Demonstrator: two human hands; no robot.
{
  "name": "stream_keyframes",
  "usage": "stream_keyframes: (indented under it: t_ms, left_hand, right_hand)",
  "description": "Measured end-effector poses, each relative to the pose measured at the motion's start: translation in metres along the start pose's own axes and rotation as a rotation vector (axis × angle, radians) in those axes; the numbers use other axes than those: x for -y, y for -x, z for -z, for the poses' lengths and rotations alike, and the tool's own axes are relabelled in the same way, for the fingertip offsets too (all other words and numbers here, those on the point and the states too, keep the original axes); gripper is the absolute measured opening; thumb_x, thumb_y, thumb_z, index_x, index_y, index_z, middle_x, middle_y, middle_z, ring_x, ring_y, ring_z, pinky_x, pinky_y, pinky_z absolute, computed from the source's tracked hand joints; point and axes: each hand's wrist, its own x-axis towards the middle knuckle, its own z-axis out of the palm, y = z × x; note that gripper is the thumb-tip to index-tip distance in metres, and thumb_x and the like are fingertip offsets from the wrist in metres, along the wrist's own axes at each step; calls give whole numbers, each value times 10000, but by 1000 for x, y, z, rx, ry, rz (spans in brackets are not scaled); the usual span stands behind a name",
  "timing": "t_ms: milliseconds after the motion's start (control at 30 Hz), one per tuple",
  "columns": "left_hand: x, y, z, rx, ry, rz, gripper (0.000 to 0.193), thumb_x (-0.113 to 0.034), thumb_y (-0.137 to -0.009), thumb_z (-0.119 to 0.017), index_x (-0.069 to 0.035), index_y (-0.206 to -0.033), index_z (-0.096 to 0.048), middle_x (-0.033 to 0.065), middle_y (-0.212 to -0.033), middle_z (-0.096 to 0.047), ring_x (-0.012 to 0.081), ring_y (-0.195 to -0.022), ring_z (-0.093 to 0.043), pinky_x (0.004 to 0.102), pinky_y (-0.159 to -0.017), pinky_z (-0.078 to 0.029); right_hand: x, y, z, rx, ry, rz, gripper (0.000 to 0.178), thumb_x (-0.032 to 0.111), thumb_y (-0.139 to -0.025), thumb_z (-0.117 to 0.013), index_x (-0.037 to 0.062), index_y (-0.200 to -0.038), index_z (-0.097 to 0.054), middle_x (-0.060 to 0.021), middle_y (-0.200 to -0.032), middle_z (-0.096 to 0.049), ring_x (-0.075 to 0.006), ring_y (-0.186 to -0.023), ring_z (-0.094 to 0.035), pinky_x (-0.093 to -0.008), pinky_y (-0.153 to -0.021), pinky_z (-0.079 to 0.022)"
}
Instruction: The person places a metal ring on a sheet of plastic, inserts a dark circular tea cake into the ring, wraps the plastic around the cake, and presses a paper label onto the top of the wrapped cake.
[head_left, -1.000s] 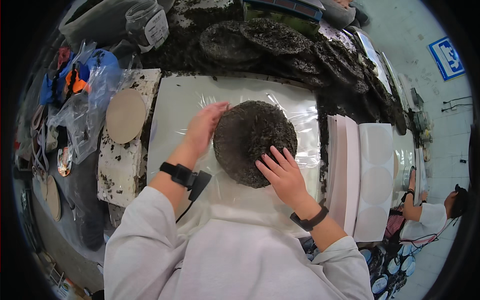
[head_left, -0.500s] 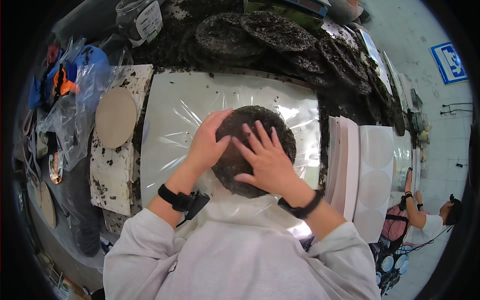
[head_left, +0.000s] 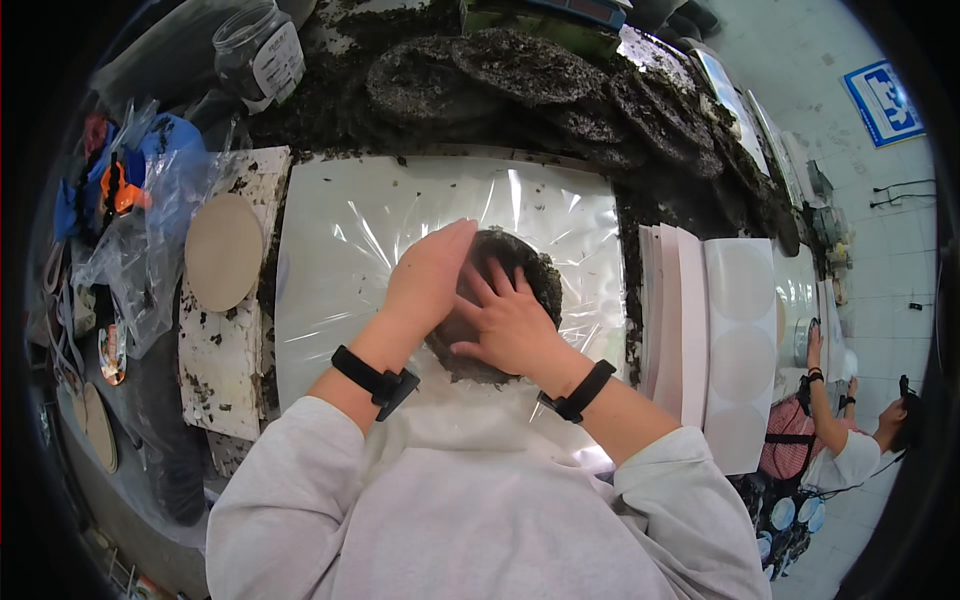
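A round, dark, flaky cake, which looks like dried seaweed, lies on shiny clear plastic film in front of me. My right hand rests flat on the cake with its fingers spread. My left hand leans over the cake's left side, fingers stretched out and held together; its thumb is hidden. The two hands nearly meet over the cake and cover much of it. Whether a layer of film lies over the cake is hard to tell.
More dark round cakes are heaped at the back, beside a clear jar. Left are a tan disc on a crumb-strewn white board and plastic bags. Right are paper sheets and round-label strips. Another person works far right.
My left hand has tilted inward and moved right over the cake, its thumb no longer showing. My right hand has shifted slightly left. The whole view has shifted a little.
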Motion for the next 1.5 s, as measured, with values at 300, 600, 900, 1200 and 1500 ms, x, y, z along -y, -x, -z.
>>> stream_keyframes:
  t_ms: [300, 600, 900, 1200, 1500]
  left_hand:
    - [-9, 48, 33, 238, -266, -348, 148, -54, -758, -576, -30, -882, -653, 103, -893, -614, 282, -952, -588, 428, -1055, -388]
    - [-8, 118, 95, -81, -128, -34, 496, -129, -750, -711, -44, -1216, -564, 90, -916, -659, 238, -976, -602, 355, -949, -424]
    - [19, 192, 150, -150, 966, 615, 614, -87, -863, -637, -45, -1426, -397, 77, -1008, -665, 158, -791, -659, 259, -708, -553]
    - [-39, 79, 5, -192, 1121, 113, 868, -238, -787, -769, -86, -1491, -286, 150, -1311, -516, 282, -1163, -548, 385, -1008, -448]
    - [-52, 41, -20, 89, 181, -148, 145, -12, -713, -587, -43, -853, -609, 120, -880, -573, 339, -907, -552, 423, -756, -465]
  right_hand:
    - [0, -1, -5, 42, 62, -39, 687, 589, -827, -611, 202, -1386, -515, -149, -1477, -398, -405, -1381, -302, -572, -1133, -228]
    - [-1, -1, -1, 162, 152, -71, 716, 578, -826, -620, 237, -1436, -461, -146, -1517, -356, -401, -1406, -272, -577, -1138, -227]
    - [8, 30, -10, 36, 125, 40, 688, 489, -782, -701, 211, -1380, -504, -188, -1444, -419, -433, -1362, -332, -606, -1093, -291]
    - [15, 32, -9, 140, 69, 55, 628, 536, -851, -576, 242, -1401, -507, -162, -1516, -346, -417, -1403, -279, -608, -1132, -206]
    - [16, 36, -11, 180, -61, -29, 255, 195, -816, -609, 104, -1041, -686, -81, -1125, -666, -259, -1121, -582, -417, -1023, -406]
